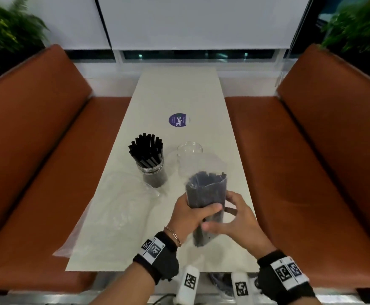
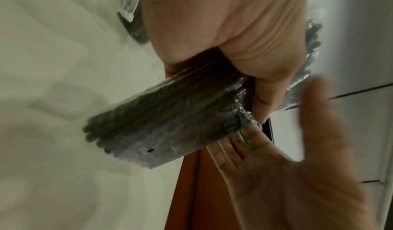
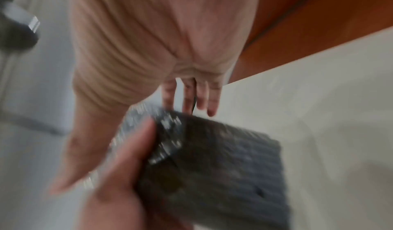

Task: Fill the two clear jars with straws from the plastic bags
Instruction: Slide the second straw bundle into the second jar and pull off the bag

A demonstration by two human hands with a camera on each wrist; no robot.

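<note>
Straws, thin black ones, sit packed in a crinkly clear plastic bag (image 1: 207,194) above the pale bench (image 1: 179,95). Left hand (image 1: 190,216) wraps its middle; right hand (image 1: 236,219) spreads alongside. Light, slippery film: squeeze mid-bundle firmly.

Both forearms reach in over the desk's (image 1: 135,249) near edge, black wrist bands on each. Left hand (image 1: 187,219) has fingers and thumb curled round the bag of straws (image 1: 206,192); right hand (image 1: 236,219) cups it from the other side, fingers loosely bent.
</note>
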